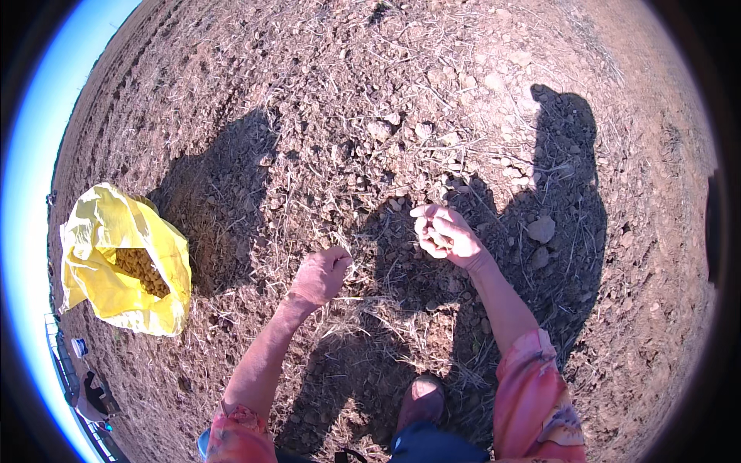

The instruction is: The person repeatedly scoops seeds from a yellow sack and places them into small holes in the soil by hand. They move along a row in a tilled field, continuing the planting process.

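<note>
My right hand [451, 234] is turned partly palm up above the soil, its fingers curled around a few pale pods that look like peanuts [437, 238]. To its left, my left hand [322, 273] is curled with its back towards me; its palm is hidden, so I cannot tell whether anything is inside. Farther left stands a yellow woven plastic sack [124, 312] with its mouth wide, and a heap of tan peanuts [142, 271] shows inside. More loose pods [514, 172] lie on the sunlit ground beyond my right hand.
Dry, cloddy soil [324, 116] with straw bits spreads all round. Stones [542, 230] lie right of my right hand. My shoe [421, 399] is planted below. At the far left edge are a white-and-blue bucket [79, 347] and a person [92, 399] bent low.
</note>
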A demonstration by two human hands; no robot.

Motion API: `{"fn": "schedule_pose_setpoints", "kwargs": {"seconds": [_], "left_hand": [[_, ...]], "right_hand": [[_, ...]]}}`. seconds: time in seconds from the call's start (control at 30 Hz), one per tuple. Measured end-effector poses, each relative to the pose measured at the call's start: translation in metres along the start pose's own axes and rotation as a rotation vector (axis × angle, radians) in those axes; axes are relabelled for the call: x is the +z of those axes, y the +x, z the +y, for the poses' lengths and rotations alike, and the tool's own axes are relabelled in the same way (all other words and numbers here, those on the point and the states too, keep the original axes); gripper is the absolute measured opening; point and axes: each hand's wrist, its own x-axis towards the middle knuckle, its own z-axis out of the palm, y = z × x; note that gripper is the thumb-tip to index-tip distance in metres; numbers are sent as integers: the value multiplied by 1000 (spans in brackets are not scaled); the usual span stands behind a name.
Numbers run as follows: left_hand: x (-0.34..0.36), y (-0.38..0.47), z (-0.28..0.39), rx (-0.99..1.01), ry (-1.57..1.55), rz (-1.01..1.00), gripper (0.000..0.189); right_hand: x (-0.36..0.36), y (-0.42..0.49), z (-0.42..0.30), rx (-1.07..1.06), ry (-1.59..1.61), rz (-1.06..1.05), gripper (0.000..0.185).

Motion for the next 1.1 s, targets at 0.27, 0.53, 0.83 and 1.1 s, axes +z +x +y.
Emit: {"fn": "schedule_pose_setpoints", "kwargs": {"seconds": [0.27, 0.53, 0.83, 1.1], "left_hand": [[49, 94, 13, 323, 292, 266, 41], [65, 119, 31, 38, 345, 63, 39], [49, 125, 33, 326, 206, 155, 13], [22, 98, 29, -136, -1261, -108, 19]], "right_hand": [[-28, 37, -32, -192, -1480, 725, 23], [-46, 61, 16, -374, -2139, 845, 14], [-39, 55, -7, -176, -2043, 404, 21], [-45, -4, -50, 22, -80, 186, 17]]}}
